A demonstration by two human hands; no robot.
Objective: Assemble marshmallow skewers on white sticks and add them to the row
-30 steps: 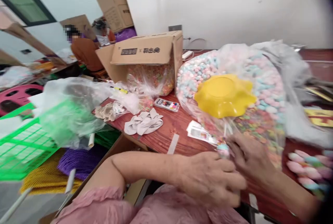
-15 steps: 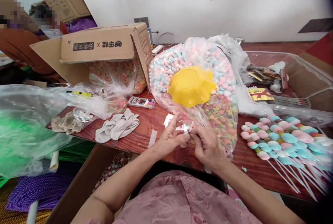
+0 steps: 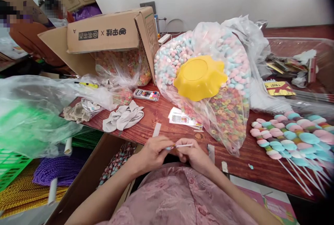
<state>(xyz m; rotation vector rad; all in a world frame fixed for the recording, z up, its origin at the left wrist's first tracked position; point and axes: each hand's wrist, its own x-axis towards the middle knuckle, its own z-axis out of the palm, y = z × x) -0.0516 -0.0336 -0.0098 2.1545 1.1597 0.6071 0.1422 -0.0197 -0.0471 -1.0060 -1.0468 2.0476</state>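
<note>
My left hand [image 3: 154, 152] is closed in a pinch at the table's front edge, close to my body. A small shiny bluish piece [image 3: 171, 147] shows at its fingertips, too small to name. Facing it, my right hand [image 3: 194, 156] has its fingers closed on a thin white stick [image 3: 184, 145] that lies level, its end by the left fingertips. Just beyond the hands, white printed labels [image 3: 182, 118] lie on the tabletop. Behind them sits a yellow wavy-edged bowl [image 3: 199, 78], upside down on a clear bag of pink and blue marshmallows [image 3: 235, 68] and coloured ring pieces [image 3: 229, 113].
Marshmallow skewers [image 3: 294, 138] lie at the right, sticks toward me. An open cardboard box [image 3: 104, 33] stands at the back left, with grey gloves [image 3: 124, 115] in front. A clear plastic bin [image 3: 300, 42] is at the far right. Another person [image 3: 33, 40] sits at far left.
Both hands have come down and back toward my body, off the labels, which now show. The thin white stick is now visible between the hands. The view has shifted slightly.
</note>
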